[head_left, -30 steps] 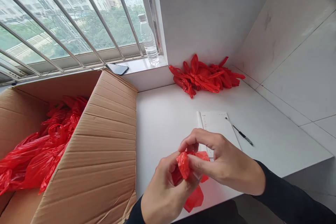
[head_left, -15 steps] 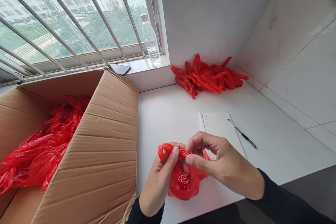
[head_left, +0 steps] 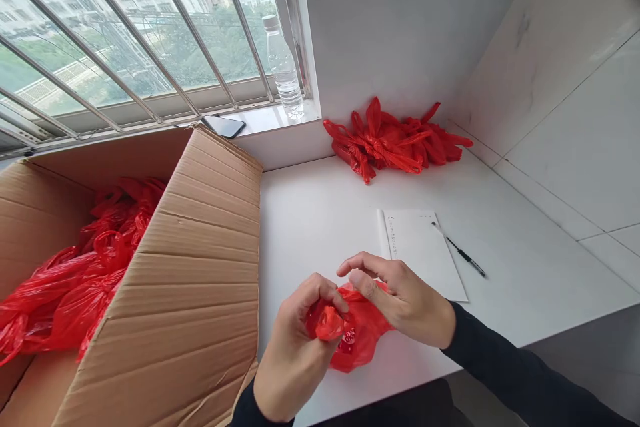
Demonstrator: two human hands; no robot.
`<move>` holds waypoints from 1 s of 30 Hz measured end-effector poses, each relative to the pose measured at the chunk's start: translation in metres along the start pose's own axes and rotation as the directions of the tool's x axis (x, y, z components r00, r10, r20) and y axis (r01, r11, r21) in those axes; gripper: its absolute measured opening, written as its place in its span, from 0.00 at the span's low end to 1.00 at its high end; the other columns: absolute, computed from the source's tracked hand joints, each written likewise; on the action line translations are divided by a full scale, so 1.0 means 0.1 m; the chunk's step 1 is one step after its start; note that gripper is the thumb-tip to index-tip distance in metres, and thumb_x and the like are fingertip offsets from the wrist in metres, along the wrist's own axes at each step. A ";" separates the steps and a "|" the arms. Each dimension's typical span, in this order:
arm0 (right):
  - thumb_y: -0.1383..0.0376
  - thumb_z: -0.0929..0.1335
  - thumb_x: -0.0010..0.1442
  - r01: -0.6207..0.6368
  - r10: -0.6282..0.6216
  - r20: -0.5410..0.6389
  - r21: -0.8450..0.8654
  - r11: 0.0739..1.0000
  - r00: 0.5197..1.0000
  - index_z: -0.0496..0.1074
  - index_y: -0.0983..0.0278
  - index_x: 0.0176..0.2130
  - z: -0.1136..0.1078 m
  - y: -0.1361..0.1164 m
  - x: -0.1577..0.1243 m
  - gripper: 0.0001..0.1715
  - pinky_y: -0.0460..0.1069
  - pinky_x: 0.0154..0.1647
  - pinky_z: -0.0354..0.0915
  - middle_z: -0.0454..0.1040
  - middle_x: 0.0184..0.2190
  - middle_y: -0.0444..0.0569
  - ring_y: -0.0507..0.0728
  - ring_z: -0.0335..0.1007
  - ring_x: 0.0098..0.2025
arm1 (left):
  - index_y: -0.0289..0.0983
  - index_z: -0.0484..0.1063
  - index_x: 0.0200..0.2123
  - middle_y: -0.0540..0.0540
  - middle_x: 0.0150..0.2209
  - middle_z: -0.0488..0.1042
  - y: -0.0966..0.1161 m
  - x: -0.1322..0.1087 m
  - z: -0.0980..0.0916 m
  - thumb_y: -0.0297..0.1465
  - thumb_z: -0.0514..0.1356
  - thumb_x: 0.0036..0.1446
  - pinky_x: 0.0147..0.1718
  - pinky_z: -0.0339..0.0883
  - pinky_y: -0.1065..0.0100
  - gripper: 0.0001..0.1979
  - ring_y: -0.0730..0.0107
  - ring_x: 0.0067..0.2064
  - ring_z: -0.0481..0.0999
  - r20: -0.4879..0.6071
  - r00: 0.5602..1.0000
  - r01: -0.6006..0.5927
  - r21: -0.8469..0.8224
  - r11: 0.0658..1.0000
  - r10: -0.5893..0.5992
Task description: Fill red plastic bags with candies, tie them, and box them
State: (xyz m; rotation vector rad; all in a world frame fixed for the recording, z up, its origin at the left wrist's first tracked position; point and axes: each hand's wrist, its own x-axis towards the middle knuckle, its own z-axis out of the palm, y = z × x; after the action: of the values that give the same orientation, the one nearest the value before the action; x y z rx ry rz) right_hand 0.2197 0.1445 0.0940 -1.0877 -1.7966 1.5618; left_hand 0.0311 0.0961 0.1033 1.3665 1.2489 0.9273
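A red plastic bag (head_left: 367,333) rests near the table's front edge, with printed lettering on a dark red item or patch showing at its front. My left hand (head_left: 300,347) is closed around the bag's bunched upper part, and a crumpled end pokes out between thumb and fingers. Just right of it, my right hand (head_left: 400,297) hovers over the bag with thumb and index finger bent and slightly apart, nothing visible between them. Its lower fingers are partly hidden, so contact with the plastic there is unclear.
On the left stands an open cardboard box (head_left: 200,260) with red plastic bags (head_left: 95,280) inside. More red bags (head_left: 395,143) lie by the back wall. A notepad (head_left: 425,253) and pen (head_left: 466,257) lie on the right. The windowsill holds a water bottle (head_left: 284,73) and phone (head_left: 225,126).
My left hand has turned and wrapped around the bag's gathered top, which was a loop pinched at the thumb. My right hand has come off that twisted plastic and shifted slightly left.
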 end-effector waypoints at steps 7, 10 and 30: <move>0.62 0.60 0.72 -0.061 0.050 0.139 0.079 0.995 0.989 0.71 0.60 0.52 0.03 0.19 0.03 0.15 0.49 0.33 0.61 0.67 0.27 0.40 0.52 0.61 0.28 | 0.44 0.77 0.43 0.47 0.41 0.73 -0.32 -0.02 0.11 0.11 0.55 0.53 0.35 0.68 0.70 0.24 0.67 0.39 0.76 -0.149 0.896 -0.351 0.337 0.874 0.418; 0.62 0.62 0.71 -0.023 0.007 0.137 0.114 0.993 0.991 0.72 0.62 0.46 0.02 0.21 0.05 0.11 0.50 0.39 0.65 0.72 0.34 0.44 0.53 0.66 0.35 | 0.47 0.79 0.49 0.45 0.44 0.72 -0.39 -0.04 0.12 0.13 0.58 0.57 0.36 0.71 0.70 0.26 0.67 0.40 0.77 -0.150 0.880 -0.378 0.351 0.857 0.450; 0.52 0.60 0.74 -0.023 0.061 -0.375 0.107 0.994 0.925 0.60 0.56 0.44 0.16 0.90 -0.49 0.11 0.56 0.56 0.70 0.67 0.63 0.49 0.59 0.66 0.63 | 0.33 0.48 0.74 0.38 0.76 0.48 -1.07 -0.53 0.26 0.47 0.39 0.73 0.71 0.43 0.48 0.35 0.46 0.76 0.41 -0.022 0.927 -0.240 0.734 0.636 0.375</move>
State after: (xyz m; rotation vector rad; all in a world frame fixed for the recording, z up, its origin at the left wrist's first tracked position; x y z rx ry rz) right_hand 0.2541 0.0960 0.0092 -1.2853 -1.4290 1.3375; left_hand 0.0260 0.0330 -0.0014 2.2291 1.6446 0.8154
